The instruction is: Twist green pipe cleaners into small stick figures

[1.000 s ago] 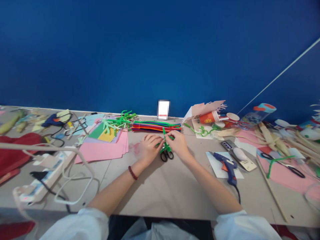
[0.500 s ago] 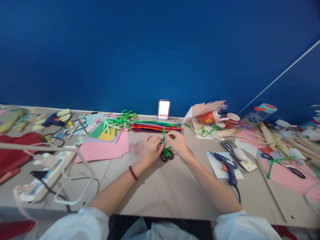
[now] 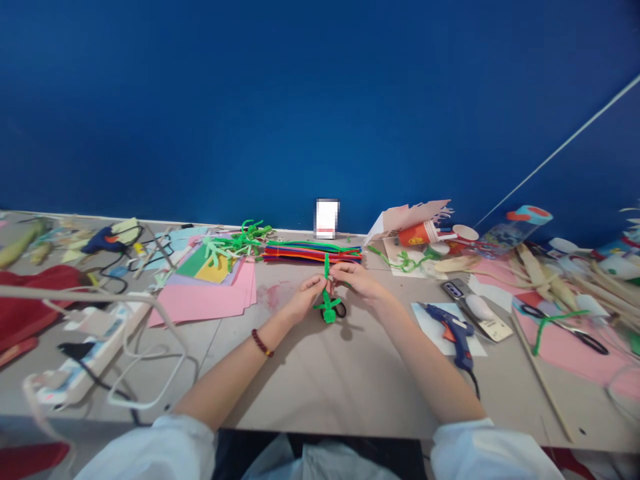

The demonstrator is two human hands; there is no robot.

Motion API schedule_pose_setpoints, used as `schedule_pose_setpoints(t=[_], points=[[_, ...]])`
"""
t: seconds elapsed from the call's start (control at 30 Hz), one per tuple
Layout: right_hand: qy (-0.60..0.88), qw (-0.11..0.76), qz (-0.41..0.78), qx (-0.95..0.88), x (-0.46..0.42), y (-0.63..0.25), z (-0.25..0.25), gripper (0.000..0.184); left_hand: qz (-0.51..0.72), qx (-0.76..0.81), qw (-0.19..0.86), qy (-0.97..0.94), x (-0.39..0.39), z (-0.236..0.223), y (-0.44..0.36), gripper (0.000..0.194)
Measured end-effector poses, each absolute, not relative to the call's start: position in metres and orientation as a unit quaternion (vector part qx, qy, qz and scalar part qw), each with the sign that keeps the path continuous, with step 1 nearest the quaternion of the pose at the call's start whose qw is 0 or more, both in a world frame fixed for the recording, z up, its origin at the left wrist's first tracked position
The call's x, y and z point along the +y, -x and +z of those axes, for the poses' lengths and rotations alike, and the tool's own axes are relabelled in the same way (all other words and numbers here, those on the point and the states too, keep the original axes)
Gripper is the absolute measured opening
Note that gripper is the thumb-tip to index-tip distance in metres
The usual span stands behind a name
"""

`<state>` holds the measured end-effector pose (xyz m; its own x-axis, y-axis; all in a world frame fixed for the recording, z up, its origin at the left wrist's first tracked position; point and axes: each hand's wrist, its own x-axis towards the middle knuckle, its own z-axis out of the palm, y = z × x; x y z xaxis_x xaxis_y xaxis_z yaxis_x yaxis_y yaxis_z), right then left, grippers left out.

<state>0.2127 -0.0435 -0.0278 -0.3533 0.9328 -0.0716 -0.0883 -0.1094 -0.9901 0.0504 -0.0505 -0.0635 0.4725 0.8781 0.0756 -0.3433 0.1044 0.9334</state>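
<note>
The left hand (image 3: pixel 304 299) and the right hand (image 3: pixel 357 280) both pinch a green fuzzy shape (image 3: pixel 329 315) between them, with fingertips closed on it. It looks soft and bendy. A straight stem sticks out past the fingers, and on the near side of the pinch are short arms and a round, lumpy end. Right by that end are scissors (image 3: pixel 341 309) with black, round loops. Just past the fingers lies a bunch of long, thin, fuzzy sticks (image 3: pixel 313 254) in red, blue and green. Left of the grip are flat sheets of pink paper (image 3: pixel 200 304). Well to the right is a hard, blue glue gun (image 3: pixel 459 337) with an orange trigger.

The fingers cover the green shape's middle. The scissors' blades are hidden, and the lumpy end covers part of the loops. Past the bunch, a white patch (image 3: pixel 327 217) is blurred into squares.
</note>
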Motion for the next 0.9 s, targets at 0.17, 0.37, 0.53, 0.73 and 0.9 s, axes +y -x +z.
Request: schedule_pose_setpoints(t=[0.17, 0.37, 0.53, 0.73, 0.9], points=[[0.331, 0.352, 0.708, -0.516, -0.044, -0.212, -0.032, 0.033, 0.380, 0.184, 0.777, -0.466, -0.053, -0.060, -0.047, 0.037], [0.338, 0.354, 0.716, -0.498, -0.050, -0.205, -0.031, 0.032, 0.367, 0.170, 0.782, -0.474, -0.051, -0.063, -0.045, 0.042], [0.361, 0.362, 0.708, -0.488, -0.051, -0.202, -0.033, 0.036, 0.353, 0.150, 0.804, -0.455, -0.051, -0.069, -0.046, 0.044], [0.359, 0.359, 0.721, -0.472, -0.058, -0.198, -0.025, 0.036, 0.341, 0.150, 0.813, -0.447, -0.051, -0.076, -0.044, 0.048], [0.379, 0.379, 0.678, -0.503, -0.060, -0.196, -0.020, 0.033, 0.350, 0.173, 0.816, -0.426, -0.051, -0.072, -0.044, 0.044]])
